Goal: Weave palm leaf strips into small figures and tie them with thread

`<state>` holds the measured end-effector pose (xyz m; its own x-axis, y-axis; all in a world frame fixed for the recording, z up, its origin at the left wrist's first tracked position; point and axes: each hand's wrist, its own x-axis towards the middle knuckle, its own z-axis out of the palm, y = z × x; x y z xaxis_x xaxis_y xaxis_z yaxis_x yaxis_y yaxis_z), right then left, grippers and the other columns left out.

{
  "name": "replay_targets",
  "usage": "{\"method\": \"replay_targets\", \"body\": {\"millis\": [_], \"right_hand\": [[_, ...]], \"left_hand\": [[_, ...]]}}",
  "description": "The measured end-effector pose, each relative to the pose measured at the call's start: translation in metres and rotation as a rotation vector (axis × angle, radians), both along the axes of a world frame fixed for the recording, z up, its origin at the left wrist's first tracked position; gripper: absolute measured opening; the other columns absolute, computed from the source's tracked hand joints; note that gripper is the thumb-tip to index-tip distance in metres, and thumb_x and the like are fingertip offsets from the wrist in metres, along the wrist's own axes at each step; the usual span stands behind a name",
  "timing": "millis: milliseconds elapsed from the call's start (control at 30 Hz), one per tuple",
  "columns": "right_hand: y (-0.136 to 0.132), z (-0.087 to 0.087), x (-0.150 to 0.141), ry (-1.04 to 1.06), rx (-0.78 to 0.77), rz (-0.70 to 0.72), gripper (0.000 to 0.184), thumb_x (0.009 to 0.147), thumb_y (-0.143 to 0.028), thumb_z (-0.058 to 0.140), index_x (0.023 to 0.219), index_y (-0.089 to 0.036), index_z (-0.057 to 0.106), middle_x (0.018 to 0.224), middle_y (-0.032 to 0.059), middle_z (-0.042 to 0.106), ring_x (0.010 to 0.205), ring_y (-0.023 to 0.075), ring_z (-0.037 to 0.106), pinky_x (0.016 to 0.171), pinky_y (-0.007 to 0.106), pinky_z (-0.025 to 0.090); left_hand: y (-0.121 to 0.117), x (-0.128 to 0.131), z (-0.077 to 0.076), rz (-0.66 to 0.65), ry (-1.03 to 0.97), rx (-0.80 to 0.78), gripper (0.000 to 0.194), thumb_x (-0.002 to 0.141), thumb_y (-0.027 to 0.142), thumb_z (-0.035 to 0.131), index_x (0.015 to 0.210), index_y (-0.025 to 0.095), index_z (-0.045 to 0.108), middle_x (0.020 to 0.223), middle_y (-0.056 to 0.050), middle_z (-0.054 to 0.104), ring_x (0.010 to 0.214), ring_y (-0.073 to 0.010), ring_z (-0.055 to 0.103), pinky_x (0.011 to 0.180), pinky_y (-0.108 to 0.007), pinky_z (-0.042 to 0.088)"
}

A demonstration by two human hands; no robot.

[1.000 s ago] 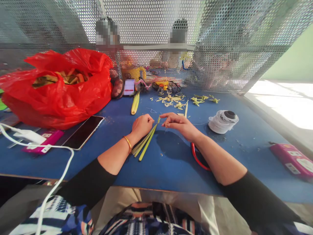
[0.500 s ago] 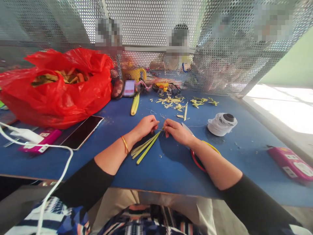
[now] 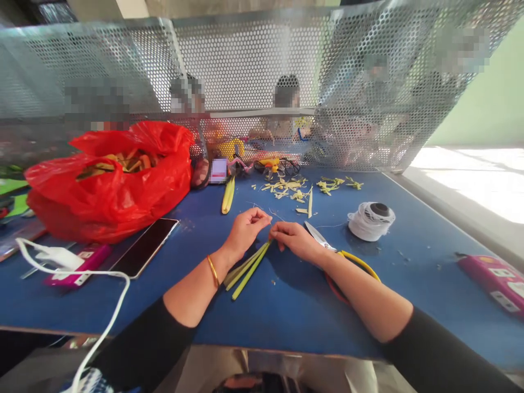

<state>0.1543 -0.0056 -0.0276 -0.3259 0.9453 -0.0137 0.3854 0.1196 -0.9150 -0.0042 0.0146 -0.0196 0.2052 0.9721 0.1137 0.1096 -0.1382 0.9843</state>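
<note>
The right hand is curled nearly closed, thumb and fingertips gathered around the top end of a few green strips. The left hand has its thumb and forefinger brought together just beyond the right fingertips; whether anything fine is caught between them cannot be told.

The strips lie on the blue table, between the two forearms. Their long axis slants from the right fingertips back toward the person and to the left, and the loose ends spread apart beside the left wrist with its gold bracelet. The right hand is the nearer one to the gathered end, touching it, while the left fingertips sit a little farther from the person, near that same end.

Scissors lie beside the right wrist, their handles partly under the forearm. Past them stands a spool of white thread, a thin strand trailing from it toward the hands. Ahead of the hands are pale scraps and a thicker stalk; off to the left sit a phone and a red bag
</note>
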Motion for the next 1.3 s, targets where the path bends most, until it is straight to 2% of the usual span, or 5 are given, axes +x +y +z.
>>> {"method": "replay_targets", "body": {"millis": [333,467,900,1033,1300], "right_hand": [[0.004,-0.001,0.005,0.295,0.128,-0.110,0.033,0.080,-0.054,0.058,0.071,-0.022,0.054,0.059,-0.0041,0.053,0.060,0.0132,0.050,0.062,0.027,0.041],[0.002,0.003,0.005,0.255,0.229,-0.151,0.032,0.083,-0.052,0.055,0.072,-0.022,0.055,0.060,-0.0031,0.056,0.061,0.0139,0.053,0.066,0.029,0.042],[-0.013,0.008,0.002,0.021,0.244,0.019,0.020,0.087,-0.036,0.052,0.076,-0.022,0.058,0.072,-0.0003,0.067,0.074,0.0154,0.061,0.075,0.029,0.046],[-0.034,0.024,0.012,-0.258,0.199,0.061,0.010,0.086,-0.024,0.051,0.083,-0.022,0.060,0.072,-0.0007,0.066,0.068,0.0151,0.061,0.069,0.027,0.044],[-0.112,0.025,0.057,-1.179,0.127,-0.431,0.027,0.085,-0.024,0.053,0.109,-0.014,0.062,0.103,0.0166,0.067,0.091,0.0286,0.065,0.066,0.032,0.038]], "left_hand": [[-0.013,0.001,-0.002,-0.433,-0.219,-0.585,0.038,0.058,0.031,0.086,0.083,0.014,0.063,0.070,0.000,0.063,0.050,-0.0078,0.053,0.052,-0.023,0.042],[-0.010,-0.003,0.005,-0.342,-0.250,-0.584,0.019,0.068,0.023,0.076,0.081,0.013,0.066,0.058,0.005,0.051,0.038,-0.0001,0.029,0.039,-0.017,0.013],[-0.010,-0.005,0.012,-0.163,-0.261,-0.495,0.032,0.061,0.032,0.082,0.061,0.017,0.053,0.044,0.012,0.028,0.038,-0.0016,0.018,0.042,-0.020,0.008],[-0.010,-0.005,0.015,-0.058,-0.209,-0.459,0.018,0.067,0.024,0.076,0.069,0.014,0.062,0.041,0.013,0.027,0.037,-0.0023,0.018,0.042,-0.021,0.007],[-0.011,-0.008,0.020,0.007,-0.119,-0.314,0.021,0.065,0.024,0.078,0.067,0.015,0.058,0.042,0.014,0.026,0.038,-0.0020,0.018,0.041,-0.020,0.010]]}}
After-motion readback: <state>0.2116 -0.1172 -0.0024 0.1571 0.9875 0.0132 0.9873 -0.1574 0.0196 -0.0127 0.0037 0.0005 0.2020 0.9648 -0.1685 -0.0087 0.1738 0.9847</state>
